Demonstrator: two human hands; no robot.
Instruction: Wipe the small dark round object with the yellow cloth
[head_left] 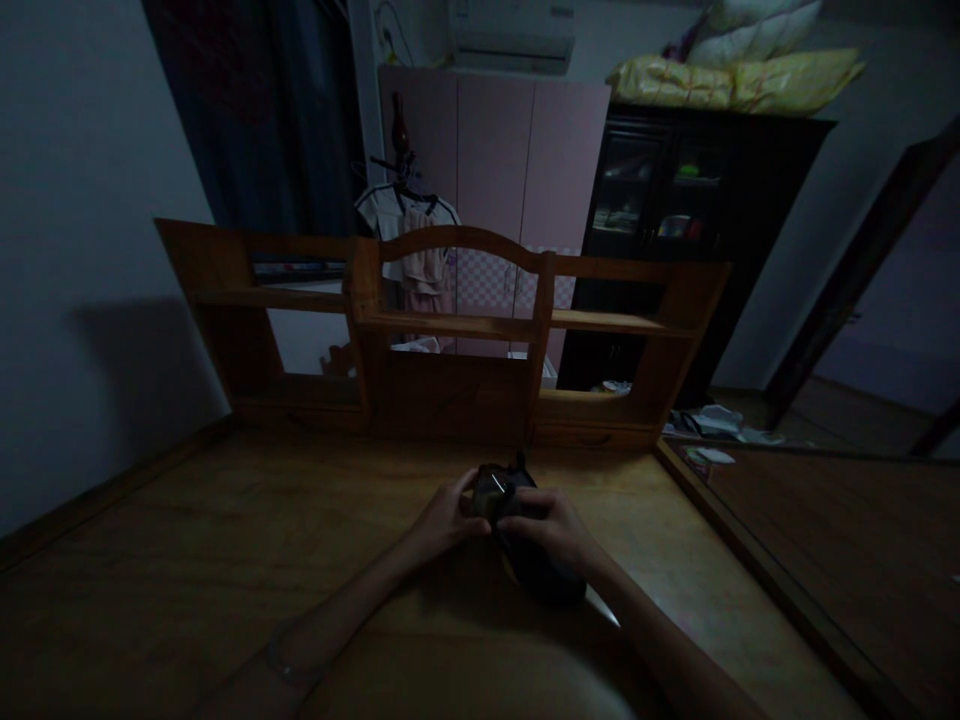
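Observation:
A black object (544, 578) with a rounded body rests on the wooden boards in front of me. Its far end is glossy and catches a streak of light, and a short dark piece sticks up there. The room is too dim to tell its kind. My left hand (448, 515) grips the glossy far end from the left, thumb on the near side. From the right, my right hand (553, 525) is closed on the upper middle part, with thumb and fingers pinched together. Both hands hide part of the object. A pale, thin sliver shows beside it under my right forearm.
Wooden boards (187, 540) spread around my hands, with a raised edge (757, 560) on the right. Beyond stands a wooden shelf unit (450, 395). Farther back are a clothes rack (409, 205), a pink wardrobe (491, 150) and a black cabinet (720, 200). A wall borders the left.

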